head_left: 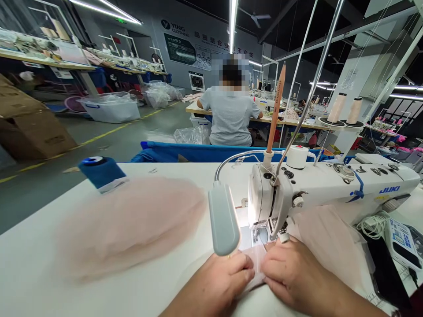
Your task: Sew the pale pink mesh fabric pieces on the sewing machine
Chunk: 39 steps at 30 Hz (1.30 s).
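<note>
Both of my hands are close together in front of the needle area of a white sewing machine [333, 185]. My left hand [228, 273] is closed on the left edge of a pale pink sheer fabric [257, 259]. Fingers curled, my right hand [291, 268] grips the same fabric from the right, near the presser foot [264, 235]. More of the pink fabric [325, 237] lies under the machine arm. A grey lamp head [224, 220] on a bendy neck hangs just above my left hand. The fingertips are partly hidden.
A blurred heap of pink sheer fabric [132, 224] lies left on the white table [39, 264], beside a blue thread cone [101, 171]. A pencil [276, 110] stands on the machine. At right are a phone [386, 268] and a white device [403, 242]. A person [231, 114] sits ahead.
</note>
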Each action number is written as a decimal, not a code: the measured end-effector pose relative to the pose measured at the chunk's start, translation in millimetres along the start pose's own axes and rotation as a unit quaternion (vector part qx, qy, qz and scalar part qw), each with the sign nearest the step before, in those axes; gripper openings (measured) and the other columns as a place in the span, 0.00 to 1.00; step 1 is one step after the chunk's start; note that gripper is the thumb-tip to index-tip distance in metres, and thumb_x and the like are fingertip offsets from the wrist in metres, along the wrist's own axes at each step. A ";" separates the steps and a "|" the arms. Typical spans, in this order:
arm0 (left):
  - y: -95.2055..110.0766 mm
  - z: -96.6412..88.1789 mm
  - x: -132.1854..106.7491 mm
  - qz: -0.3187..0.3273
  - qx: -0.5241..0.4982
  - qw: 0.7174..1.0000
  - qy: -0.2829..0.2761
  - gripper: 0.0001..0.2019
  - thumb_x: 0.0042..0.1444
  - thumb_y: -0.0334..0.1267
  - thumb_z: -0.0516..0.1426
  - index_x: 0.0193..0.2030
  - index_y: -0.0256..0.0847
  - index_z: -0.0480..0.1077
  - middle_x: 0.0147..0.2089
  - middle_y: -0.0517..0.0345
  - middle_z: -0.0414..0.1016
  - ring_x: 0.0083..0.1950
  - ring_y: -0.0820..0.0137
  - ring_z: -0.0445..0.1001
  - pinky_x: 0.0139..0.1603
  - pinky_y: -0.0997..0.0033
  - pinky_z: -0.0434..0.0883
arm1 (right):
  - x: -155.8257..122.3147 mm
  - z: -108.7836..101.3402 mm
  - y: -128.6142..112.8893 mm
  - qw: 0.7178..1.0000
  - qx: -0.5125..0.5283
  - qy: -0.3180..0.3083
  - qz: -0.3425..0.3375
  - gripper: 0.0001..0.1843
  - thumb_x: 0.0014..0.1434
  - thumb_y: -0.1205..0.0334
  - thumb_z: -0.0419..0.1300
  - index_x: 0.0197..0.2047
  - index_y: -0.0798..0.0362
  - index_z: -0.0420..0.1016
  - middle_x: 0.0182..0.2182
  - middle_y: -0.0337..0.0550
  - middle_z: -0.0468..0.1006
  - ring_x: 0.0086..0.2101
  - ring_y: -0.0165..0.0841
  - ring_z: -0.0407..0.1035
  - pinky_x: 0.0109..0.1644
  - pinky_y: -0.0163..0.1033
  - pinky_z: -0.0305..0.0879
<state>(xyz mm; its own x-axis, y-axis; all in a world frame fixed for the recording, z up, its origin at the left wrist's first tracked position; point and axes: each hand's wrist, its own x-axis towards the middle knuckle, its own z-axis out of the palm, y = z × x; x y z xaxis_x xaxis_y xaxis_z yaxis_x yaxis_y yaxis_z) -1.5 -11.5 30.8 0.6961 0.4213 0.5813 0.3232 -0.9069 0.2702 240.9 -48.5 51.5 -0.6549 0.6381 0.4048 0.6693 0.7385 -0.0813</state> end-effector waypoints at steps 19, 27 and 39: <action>-26.0 25.5 -11.2 0.031 0.041 0.998 0.031 0.16 0.77 0.31 0.50 0.41 0.46 0.77 0.39 0.54 0.83 0.38 0.64 0.79 0.41 0.65 0.77 | 1.8 8.0 3.9 0.999 -0.020 0.013 0.033 0.13 0.66 0.73 0.62 0.32 0.49 0.66 0.31 0.36 0.75 0.33 0.35 0.63 0.40 0.41 0.57; -27.7 7.7 -4.0 -0.019 0.000 1.000 -0.005 0.17 0.75 0.31 0.49 0.43 0.47 0.78 0.44 0.56 0.85 0.42 0.63 0.79 0.44 0.67 0.77 | 4.7 10.3 5.0 0.998 -0.020 0.016 0.060 0.12 0.69 0.73 0.61 0.34 0.49 0.69 0.37 0.40 0.82 0.35 0.38 0.68 0.42 0.43 0.60; -34.7 14.8 -3.5 -0.113 -0.023 0.993 0.009 0.17 0.77 0.42 0.49 0.42 0.48 0.79 0.42 0.54 0.84 0.45 0.59 0.81 0.52 0.61 0.79 | 5.8 14.6 7.5 0.996 0.009 0.018 0.092 0.10 0.66 0.75 0.63 0.43 0.49 0.77 0.44 0.41 0.85 0.41 0.41 0.72 0.44 0.43 0.64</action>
<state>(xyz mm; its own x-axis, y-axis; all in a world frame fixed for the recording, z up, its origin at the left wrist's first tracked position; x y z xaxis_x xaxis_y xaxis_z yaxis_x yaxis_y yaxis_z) -5.7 18.5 8.0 0.5974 0.6139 0.5160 0.4401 -0.7888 0.4290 237.0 -36.1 39.9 -0.5084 0.7548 0.4144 0.7702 0.6138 -0.1732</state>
